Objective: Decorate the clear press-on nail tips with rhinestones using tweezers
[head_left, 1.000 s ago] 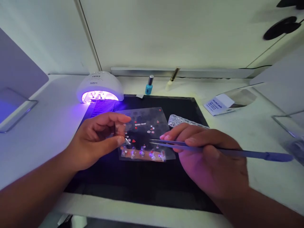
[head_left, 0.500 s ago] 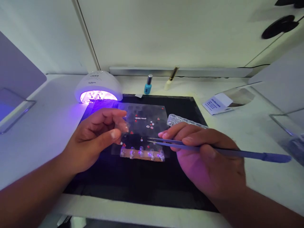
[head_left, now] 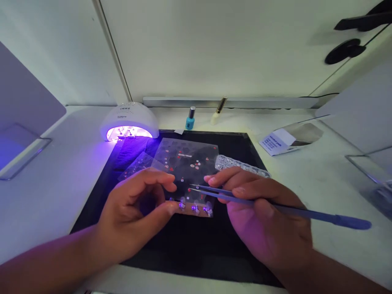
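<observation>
My right hand (head_left: 266,208) holds long blue-grey tweezers (head_left: 294,210), with their two tips slightly apart over the lower part of a clear sticker sheet (head_left: 202,153). Small red and white stickers dot that sheet. Below the tips lies a tan strip (head_left: 200,212) bearing several shiny, purple-lit nail-like pieces. My left hand (head_left: 137,212) is curved with thumb and forefinger apart, nothing seen between them. Its thumb tip overlaps the strip's left part, which is hidden; whether it touches cannot be told. A second clear sticker sheet (head_left: 131,165) lies partly behind this hand.
At back left a white nail lamp (head_left: 131,116) glows purple. Behind the black mat (head_left: 171,245) stand a blue nail polish bottle (head_left: 190,120) and a pale bottle with a gold-trimmed cap (head_left: 218,112). A clear compartment case (head_left: 241,164) and an alcohol pads box (head_left: 277,142) are at right.
My left hand has moved right and down to the strip's left end, and the second sticker sheet now shows behind it. The tweezers stay in my right hand. The view has tilted slightly up.
</observation>
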Demonstrator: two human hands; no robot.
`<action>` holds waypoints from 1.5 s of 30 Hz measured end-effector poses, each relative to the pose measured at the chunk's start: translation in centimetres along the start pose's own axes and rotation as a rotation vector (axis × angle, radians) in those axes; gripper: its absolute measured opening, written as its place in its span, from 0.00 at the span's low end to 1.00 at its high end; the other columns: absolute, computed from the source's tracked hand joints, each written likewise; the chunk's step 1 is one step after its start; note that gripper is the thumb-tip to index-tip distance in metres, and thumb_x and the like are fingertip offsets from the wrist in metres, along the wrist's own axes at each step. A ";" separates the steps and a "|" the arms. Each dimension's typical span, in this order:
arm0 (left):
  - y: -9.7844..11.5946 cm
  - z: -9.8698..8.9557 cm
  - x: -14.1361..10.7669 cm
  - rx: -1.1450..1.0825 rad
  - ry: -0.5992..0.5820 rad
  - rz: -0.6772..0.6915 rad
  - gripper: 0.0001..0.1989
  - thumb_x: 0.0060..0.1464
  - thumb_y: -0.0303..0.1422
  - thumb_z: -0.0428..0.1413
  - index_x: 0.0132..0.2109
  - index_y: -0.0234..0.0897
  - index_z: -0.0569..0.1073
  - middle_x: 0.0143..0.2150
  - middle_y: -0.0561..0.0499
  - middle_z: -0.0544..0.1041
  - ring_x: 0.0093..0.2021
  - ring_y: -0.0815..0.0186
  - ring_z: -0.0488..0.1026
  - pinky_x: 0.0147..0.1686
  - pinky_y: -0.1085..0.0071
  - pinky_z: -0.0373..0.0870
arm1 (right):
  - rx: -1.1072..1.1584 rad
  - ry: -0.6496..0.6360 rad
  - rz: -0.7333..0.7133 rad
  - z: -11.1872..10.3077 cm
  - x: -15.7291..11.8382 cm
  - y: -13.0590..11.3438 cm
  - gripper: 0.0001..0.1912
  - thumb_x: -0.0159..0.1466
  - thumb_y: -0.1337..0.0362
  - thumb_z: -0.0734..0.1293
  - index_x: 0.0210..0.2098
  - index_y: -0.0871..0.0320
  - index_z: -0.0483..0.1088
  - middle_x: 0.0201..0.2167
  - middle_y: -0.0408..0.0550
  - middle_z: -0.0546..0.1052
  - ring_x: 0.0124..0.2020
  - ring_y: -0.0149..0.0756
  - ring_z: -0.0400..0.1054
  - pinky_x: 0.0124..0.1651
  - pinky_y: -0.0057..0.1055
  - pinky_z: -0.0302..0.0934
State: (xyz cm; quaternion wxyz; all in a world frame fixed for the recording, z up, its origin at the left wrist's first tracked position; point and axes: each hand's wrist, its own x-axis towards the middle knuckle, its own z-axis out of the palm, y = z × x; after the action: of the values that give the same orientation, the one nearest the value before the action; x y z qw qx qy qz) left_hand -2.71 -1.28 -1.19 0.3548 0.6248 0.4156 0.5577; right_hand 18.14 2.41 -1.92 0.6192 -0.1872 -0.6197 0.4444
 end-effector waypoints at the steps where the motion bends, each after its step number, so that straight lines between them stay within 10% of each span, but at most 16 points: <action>1: 0.0 0.2 0.0 -0.001 0.005 -0.007 0.15 0.49 0.22 0.64 0.43 0.45 0.78 0.35 0.55 0.80 0.26 0.72 0.73 0.27 0.76 0.75 | -0.015 -0.010 -0.019 0.1 0.0 -0.1 0.09 0.65 0.63 0.68 0.39 0.53 0.81 0.27 0.48 0.79 0.38 0.43 0.76 0.44 0.42 0.73; 24: -1.6 0.1 0.0 -0.116 -0.027 0.178 0.18 0.53 0.16 0.60 0.45 0.42 0.79 0.35 0.54 0.78 0.34 0.73 0.73 0.37 0.78 0.73 | -0.070 -0.214 -0.156 -0.3 -0.7 -0.1 0.14 0.67 0.67 0.63 0.47 0.58 0.78 0.31 0.51 0.77 0.42 0.45 0.74 0.47 0.46 0.72; 45: -1.3 0.2 0.0 -0.158 -0.041 0.049 0.17 0.48 0.18 0.63 0.44 0.39 0.80 0.32 0.53 0.78 0.29 0.71 0.74 0.32 0.76 0.75 | 0.162 0.059 0.034 1.0 -1.3 0.9 0.11 0.66 0.61 0.66 0.39 0.54 0.81 0.30 0.47 0.78 0.38 0.42 0.75 0.43 0.42 0.72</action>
State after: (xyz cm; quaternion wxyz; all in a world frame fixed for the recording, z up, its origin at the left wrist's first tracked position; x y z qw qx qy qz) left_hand -2.72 -0.75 -2.36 0.3979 0.6161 0.3477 0.5841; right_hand 17.15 1.58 -3.23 0.6426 -0.1603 -0.5599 0.4978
